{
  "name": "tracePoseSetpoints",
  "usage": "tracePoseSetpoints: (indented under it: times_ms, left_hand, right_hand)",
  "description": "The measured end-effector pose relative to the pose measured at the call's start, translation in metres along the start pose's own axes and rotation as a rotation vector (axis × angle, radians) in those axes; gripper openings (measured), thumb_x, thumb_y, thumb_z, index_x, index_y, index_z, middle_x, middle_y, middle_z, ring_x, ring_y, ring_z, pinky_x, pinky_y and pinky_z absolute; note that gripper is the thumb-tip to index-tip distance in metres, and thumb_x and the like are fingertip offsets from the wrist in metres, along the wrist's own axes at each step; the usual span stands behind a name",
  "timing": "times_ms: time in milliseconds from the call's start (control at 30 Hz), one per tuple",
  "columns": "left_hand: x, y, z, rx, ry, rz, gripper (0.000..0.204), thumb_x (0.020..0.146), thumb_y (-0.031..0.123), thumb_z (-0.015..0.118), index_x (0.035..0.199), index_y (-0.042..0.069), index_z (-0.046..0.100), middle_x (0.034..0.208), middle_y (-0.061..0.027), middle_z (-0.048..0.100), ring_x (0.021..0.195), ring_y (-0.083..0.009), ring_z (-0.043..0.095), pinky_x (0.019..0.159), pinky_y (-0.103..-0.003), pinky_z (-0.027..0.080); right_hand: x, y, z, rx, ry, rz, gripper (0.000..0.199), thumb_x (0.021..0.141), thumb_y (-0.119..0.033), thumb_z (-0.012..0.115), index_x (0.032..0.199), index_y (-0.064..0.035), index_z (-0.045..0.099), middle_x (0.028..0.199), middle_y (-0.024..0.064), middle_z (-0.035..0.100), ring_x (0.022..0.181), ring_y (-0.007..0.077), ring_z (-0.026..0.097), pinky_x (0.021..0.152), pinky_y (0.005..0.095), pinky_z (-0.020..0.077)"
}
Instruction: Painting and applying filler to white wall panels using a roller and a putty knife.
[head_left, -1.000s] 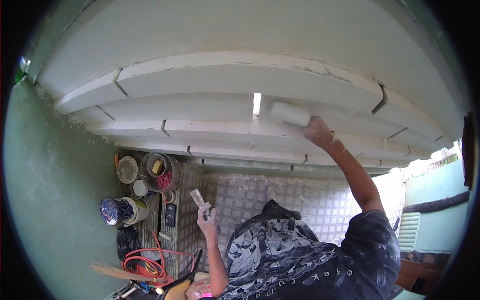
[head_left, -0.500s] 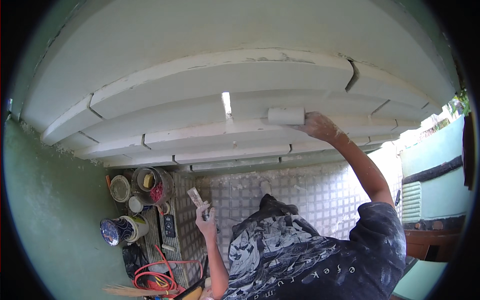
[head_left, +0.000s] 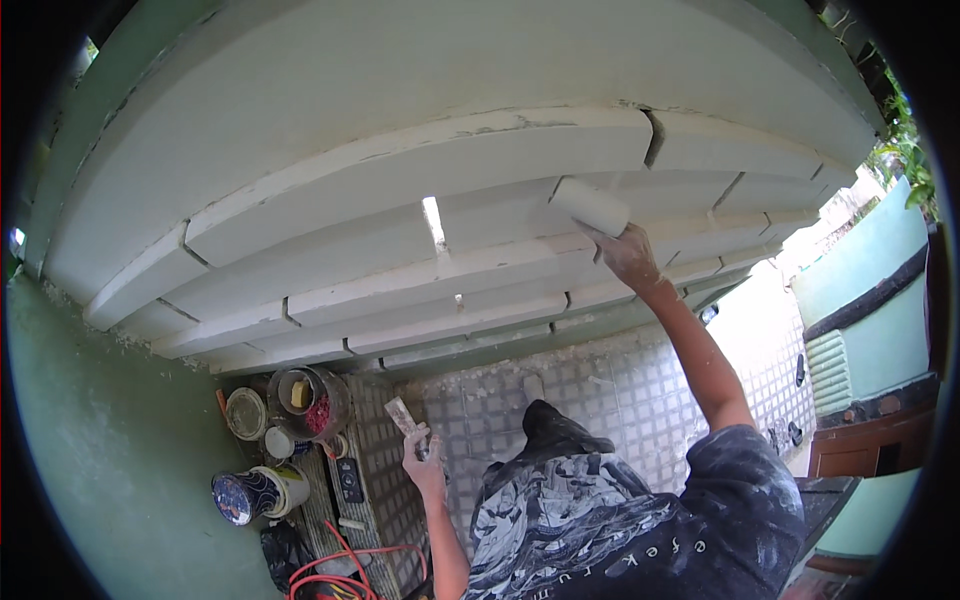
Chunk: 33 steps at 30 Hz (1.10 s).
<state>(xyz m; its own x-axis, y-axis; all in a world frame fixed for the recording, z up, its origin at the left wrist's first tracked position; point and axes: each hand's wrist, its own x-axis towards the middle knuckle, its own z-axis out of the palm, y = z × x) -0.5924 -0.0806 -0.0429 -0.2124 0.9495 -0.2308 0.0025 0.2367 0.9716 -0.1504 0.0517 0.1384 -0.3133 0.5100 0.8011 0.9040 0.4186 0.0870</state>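
My right hand (head_left: 628,258) is raised to the white wall (head_left: 380,190) of stepped boards, fingers closed on a flat white rectangular spreading blade (head_left: 592,205). The blade is tilted, its left end higher, beside a dark vertical joint; whether it touches the board I cannot tell. Down to the left, my left hand (head_left: 424,465) is wrapped around the handle of a putty knife (head_left: 399,412), whose pale, smeared blade points up and away from me. White powder or filler coats both hands.
A bench (head_left: 365,490) at left holds a transparent bucket (head_left: 335,395) with a pink-red item inside, tubs, a patterned can (head_left: 238,498) and a dark phone-like device (head_left: 350,480). A red hose (head_left: 330,565) coils near its end. Tiled floor (head_left: 590,400) lies below; a green wall (head_left: 110,430) stands left.
My right hand has lifted the blade off the lower ledge to the board above, turning it from level to slanted. The view has shifted slightly. My left hand keeps its putty knife.
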Motion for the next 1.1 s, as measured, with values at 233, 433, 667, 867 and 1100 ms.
tracePoseSetpoints:
  times_ms: [233, 433, 667, 867, 1100]
  left_hand:
    - [-0.017, -0.015, -0.002, 0.085, -0.047, -0.001, 0.025, 0.084, -0.004, 0.064, 0.107, 0.004, 0.063, 0.120, -0.0087, 0.062, 0.075, -0.0084, 0.060, 0.053, -0.021, 0.048]
    - [-0.026, -0.035, 0.032, 0.024, 0.167, 0.027, 0.025, 0.083, -0.005, 0.064, 0.107, 0.002, 0.062, 0.119, -0.0089, 0.062, 0.089, -0.0122, 0.058, 0.070, -0.024, 0.048]
    - [-0.069, -0.023, 0.126, -0.006, 0.373, 0.034, 0.026, 0.083, -0.007, 0.060, 0.108, -0.001, 0.061, 0.122, -0.0122, 0.060, 0.111, -0.0191, 0.055, 0.093, -0.030, 0.046]
    - [-0.116, -0.012, 0.193, -0.109, 0.484, -0.055, 0.023, 0.082, -0.006, 0.063, 0.104, 0.002, 0.061, 0.124, -0.0151, 0.059, 0.113, -0.0209, 0.055, 0.096, -0.030, 0.044]
    - [-0.173, -0.001, 0.236, -0.036, 0.596, -0.086, 0.020, 0.082, -0.002, 0.064, 0.102, 0.003, 0.063, 0.114, -0.0090, 0.062, 0.099, -0.0150, 0.058, 0.087, -0.027, 0.045]
  right_hand:
    - [-0.039, 0.000, 0.019, 0.071, -0.753, 0.084, 0.040, 0.074, 0.005, 0.055, 0.106, -0.0104, 0.072, 0.103, 0.0173, 0.068, 0.091, 0.0311, 0.066, 0.083, 0.0408, 0.0539]
    - [-0.021, 0.017, 0.022, 0.226, -0.191, 0.036, 0.048, 0.073, 0.004, 0.056, 0.116, -0.0141, 0.067, 0.101, 0.0153, 0.068, 0.091, 0.0316, 0.065, 0.077, 0.0405, 0.0550]
    - [-0.028, 0.035, 0.024, 0.445, -0.334, -0.096, 0.051, 0.073, 0.003, 0.057, 0.122, -0.0120, 0.063, 0.097, 0.0139, 0.066, 0.086, 0.0322, 0.064, 0.076, 0.0414, 0.0546]
    - [-0.037, 0.035, 0.045, 0.474, -0.460, -0.073, 0.050, 0.073, 0.004, 0.056, 0.120, -0.0102, 0.064, 0.088, 0.0127, 0.064, 0.077, 0.0307, 0.064, 0.071, 0.0410, 0.0535]
    - [-0.027, 0.044, 0.051, 0.554, -0.158, -0.030, 0.046, 0.075, -0.005, 0.059, 0.121, -0.0125, 0.064, 0.071, 0.0080, 0.059, 0.068, 0.0296, 0.062, 0.061, 0.0418, 0.0490]
